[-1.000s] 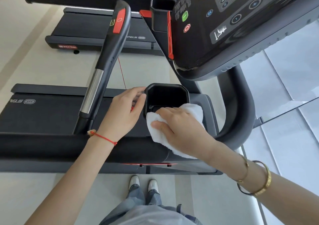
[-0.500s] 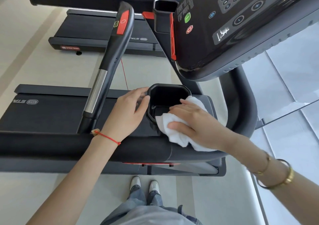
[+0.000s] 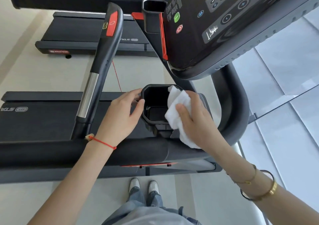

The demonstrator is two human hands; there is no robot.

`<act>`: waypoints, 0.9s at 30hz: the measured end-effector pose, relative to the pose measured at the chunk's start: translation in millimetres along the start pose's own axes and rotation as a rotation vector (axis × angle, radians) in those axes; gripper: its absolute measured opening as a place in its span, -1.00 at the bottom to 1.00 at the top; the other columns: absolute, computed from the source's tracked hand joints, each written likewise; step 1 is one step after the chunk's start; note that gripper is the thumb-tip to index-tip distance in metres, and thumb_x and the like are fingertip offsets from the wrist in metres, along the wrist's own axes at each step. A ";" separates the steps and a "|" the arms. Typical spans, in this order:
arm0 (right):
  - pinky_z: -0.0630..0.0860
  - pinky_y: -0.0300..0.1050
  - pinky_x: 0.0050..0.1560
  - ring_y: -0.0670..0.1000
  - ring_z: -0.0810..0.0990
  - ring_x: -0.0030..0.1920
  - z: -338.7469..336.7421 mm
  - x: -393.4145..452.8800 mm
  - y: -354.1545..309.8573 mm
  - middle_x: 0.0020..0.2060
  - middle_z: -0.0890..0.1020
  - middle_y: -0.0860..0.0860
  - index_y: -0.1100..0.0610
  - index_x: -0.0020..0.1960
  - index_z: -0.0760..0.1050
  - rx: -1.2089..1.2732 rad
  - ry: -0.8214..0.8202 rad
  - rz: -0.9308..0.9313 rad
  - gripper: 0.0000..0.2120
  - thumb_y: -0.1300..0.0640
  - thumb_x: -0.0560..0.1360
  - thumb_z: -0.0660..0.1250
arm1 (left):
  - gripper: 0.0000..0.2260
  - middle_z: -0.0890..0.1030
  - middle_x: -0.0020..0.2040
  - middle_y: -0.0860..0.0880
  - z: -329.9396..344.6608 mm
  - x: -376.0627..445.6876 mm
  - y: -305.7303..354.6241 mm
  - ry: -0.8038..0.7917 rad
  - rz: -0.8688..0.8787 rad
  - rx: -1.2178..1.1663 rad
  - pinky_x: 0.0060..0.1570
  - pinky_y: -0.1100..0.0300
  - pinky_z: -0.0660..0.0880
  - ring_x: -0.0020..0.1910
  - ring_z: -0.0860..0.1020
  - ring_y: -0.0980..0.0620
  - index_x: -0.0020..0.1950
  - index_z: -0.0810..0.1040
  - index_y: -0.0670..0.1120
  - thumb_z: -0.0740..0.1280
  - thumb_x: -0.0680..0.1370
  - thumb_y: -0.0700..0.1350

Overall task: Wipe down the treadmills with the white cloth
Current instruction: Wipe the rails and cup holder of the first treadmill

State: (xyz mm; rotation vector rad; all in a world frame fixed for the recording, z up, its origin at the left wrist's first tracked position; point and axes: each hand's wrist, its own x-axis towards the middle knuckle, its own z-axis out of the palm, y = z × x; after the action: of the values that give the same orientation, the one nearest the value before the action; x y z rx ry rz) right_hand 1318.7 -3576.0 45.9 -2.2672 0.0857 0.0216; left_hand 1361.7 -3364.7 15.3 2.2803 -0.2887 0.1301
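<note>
In the head view, a white cloth point(image 3: 179, 114) is held bunched under the right hand point(image 3: 195, 121), draped over the right rim of a black cup holder point(image 3: 154, 109) on the treadmill point(image 3: 43, 121). The right fingers point(image 3: 183, 109) are kept together and pressed flat on the cloth. The holder's left rim is gripped by the left hand point(image 3: 120, 119), thumb and fingers pinched on the edge. A red string point(image 3: 103, 142) is seen on the left wrist, gold bangles point(image 3: 259, 190) on the right.
</note>
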 end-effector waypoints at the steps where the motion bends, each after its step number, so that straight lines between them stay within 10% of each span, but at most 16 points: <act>1: 0.20 -0.63 -0.03 -0.18 0.36 0.14 1.1 -5.2 0.7 0.35 0.39 0.06 0.06 0.47 0.17 -0.030 -0.047 -0.001 -0.58 0.03 0.65 0.13 | -0.63 0.61 0.20 0.04 0.0 -0.2 -0.5 0.000 0.005 0.004 0.23 0.21 0.50 0.09 0.58 0.17 0.44 0.47 -0.03 0.27 0.63 -0.06; 5: 0.14 -0.40 0.14 -0.09 0.26 0.39 -3.7 -18.2 -1.9 0.49 0.20 0.02 0.07 0.56 0.02 -0.085 -0.158 0.004 -0.48 -0.01 0.66 0.09 | -0.59 0.61 0.17 0.06 1.1 0.4 -3.4 -0.008 0.013 0.009 0.21 0.14 0.53 0.07 0.58 0.17 0.45 0.46 -0.04 0.26 0.60 -0.01; 10: 0.28 -0.21 -0.16 -0.14 0.43 -0.08 -11.2 -12.4 -3.1 0.13 0.45 0.00 0.04 0.11 0.30 -0.159 0.002 -0.053 -0.92 0.10 0.63 0.15 | -0.59 0.60 0.16 0.08 -0.4 0.5 -4.2 -0.024 -0.003 0.001 0.21 0.13 0.53 0.07 0.57 0.18 0.46 0.44 0.00 0.26 0.61 -0.01; 16: 0.24 -0.33 -0.05 -0.16 0.36 0.04 -24.1 5.5 -12.6 0.18 0.33 -0.16 0.05 0.35 0.30 -0.243 0.258 -0.231 -0.71 0.14 0.64 0.17 | -0.58 0.60 0.15 0.09 -0.7 1.7 -3.9 -0.041 -0.004 -0.008 0.21 0.11 0.54 0.07 0.57 0.18 0.46 0.44 -0.01 0.23 0.60 0.02; 22: 0.21 -0.18 0.35 0.09 0.27 0.42 3.0 26.2 6.9 0.46 0.26 0.11 0.16 0.52 0.16 -0.273 -0.071 -0.189 -0.51 0.15 0.63 0.19 | -0.58 0.58 0.11 0.13 -0.3 0.8 -2.8 -0.037 0.015 -0.018 0.18 0.13 0.54 0.06 0.57 0.18 0.46 0.44 0.00 0.25 0.60 0.02; 27: 0.15 -0.35 0.25 0.11 0.28 0.44 -5.4 54.0 7.9 0.51 0.23 0.07 0.13 0.52 0.22 -0.365 -0.163 -0.304 -0.52 0.15 0.63 0.21 | -0.53 0.60 0.17 0.08 1.7 1.5 -6.7 -0.044 0.013 -0.031 0.21 0.06 0.54 0.12 0.58 0.10 0.46 0.43 -0.01 0.25 0.57 0.09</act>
State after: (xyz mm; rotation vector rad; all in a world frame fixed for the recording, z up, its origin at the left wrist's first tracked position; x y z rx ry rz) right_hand 1371.9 -3588.1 40.9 -2.6084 -0.3772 0.0655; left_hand 1364.8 -3361.9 9.7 2.2531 -0.3265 0.0814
